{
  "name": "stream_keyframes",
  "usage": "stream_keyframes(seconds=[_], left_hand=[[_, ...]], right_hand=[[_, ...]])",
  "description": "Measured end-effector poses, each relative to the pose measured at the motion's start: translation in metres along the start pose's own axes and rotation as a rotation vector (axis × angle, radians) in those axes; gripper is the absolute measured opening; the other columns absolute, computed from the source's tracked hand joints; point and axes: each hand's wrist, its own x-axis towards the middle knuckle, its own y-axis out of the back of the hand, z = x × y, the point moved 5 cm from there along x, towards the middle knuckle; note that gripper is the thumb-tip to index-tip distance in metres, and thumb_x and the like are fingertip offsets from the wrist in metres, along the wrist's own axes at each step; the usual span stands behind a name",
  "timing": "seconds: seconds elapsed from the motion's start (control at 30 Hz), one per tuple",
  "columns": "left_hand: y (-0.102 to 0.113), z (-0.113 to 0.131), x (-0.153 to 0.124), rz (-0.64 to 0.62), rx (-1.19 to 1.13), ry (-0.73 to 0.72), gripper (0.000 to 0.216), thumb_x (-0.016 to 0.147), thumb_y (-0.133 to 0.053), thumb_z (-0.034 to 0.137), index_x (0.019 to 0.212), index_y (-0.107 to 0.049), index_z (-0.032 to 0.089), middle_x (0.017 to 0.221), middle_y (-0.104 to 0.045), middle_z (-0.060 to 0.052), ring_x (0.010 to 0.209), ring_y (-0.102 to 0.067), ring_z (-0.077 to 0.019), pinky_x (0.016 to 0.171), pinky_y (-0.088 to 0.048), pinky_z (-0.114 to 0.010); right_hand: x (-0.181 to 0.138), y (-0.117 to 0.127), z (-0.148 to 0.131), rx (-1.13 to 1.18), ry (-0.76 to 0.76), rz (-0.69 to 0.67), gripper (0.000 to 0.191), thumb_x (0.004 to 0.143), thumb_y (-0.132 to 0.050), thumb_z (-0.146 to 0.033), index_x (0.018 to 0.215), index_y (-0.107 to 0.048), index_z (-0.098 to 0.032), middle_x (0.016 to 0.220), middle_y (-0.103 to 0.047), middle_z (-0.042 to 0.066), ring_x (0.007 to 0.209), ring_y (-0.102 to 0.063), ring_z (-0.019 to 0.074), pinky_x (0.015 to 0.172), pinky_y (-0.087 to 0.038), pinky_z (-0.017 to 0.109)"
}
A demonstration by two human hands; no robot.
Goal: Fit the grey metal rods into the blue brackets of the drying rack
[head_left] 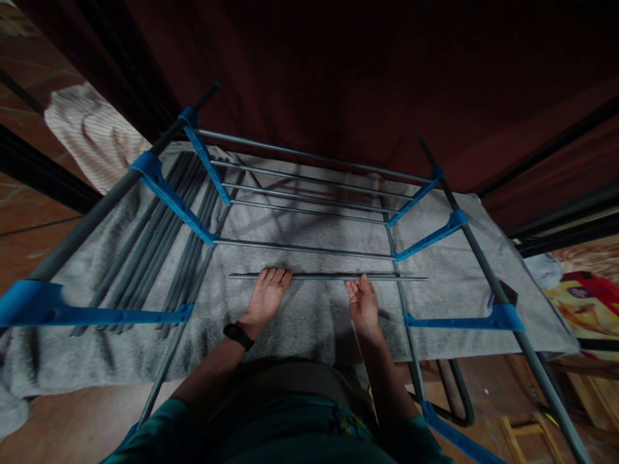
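A thin grey metal rod (319,277) lies crosswise in front of me, held at two places. My left hand (269,295), back upward, has its fingers curled over the rod left of its middle. Farther right, my right hand (363,304) is turned partly palm up and pinches the same rod between thumb and fingers. Around both hands stands a rack frame of grey tubes with blue plastic brackets (430,243). Several crossbars (304,247) span its far side between the left and right brackets. Both ends of the held rod look free of the brackets.
Several loose grey tubes (149,258) lie on the left of a grey cloth-covered surface (309,322). A dark red curtain (338,77) hangs behind. A striped cloth (91,132) is at far left, a red and yellow bag (590,303) at far right. Upright frame tubes flank both arms.
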Motion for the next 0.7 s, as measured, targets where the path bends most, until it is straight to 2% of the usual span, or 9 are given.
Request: stream_keyframes(seconds=[0.37, 0.7], left_hand=[[0.0055, -0.0025, -0.0006, 0.010, -0.009, 0.040, 0.035, 0.093, -0.037, 0.010, 0.115, -0.064, 0.018, 0.103, -0.065, -0.012, 0.096, -0.056, -0.0272, 0.091, -0.042, -0.045], [0.0031, -0.0025, -0.0011, -0.049, 0.002, 0.052, 0.038, 0.092, -0.036, 0.008, 0.116, -0.063, 0.019, 0.108, -0.063, -0.012, 0.101, -0.054, -0.0284, 0.091, -0.043, -0.046]], right_hand=[[0.0030, 0.0044, 0.0007, 0.102, 0.021, 0.034, 0.015, 0.079, -0.076, -0.029, 0.082, -0.062, -0.024, 0.080, -0.070, -0.005, 0.079, -0.068, 0.0100, 0.089, -0.055, 0.029], [0.0033, 0.0019, -0.0026, 0.003, 0.030, -0.004, 0.011, 0.080, -0.072, -0.028, 0.088, -0.066, -0.023, 0.095, -0.074, 0.000, 0.094, -0.069, 0.0122, 0.097, -0.052, 0.033]])
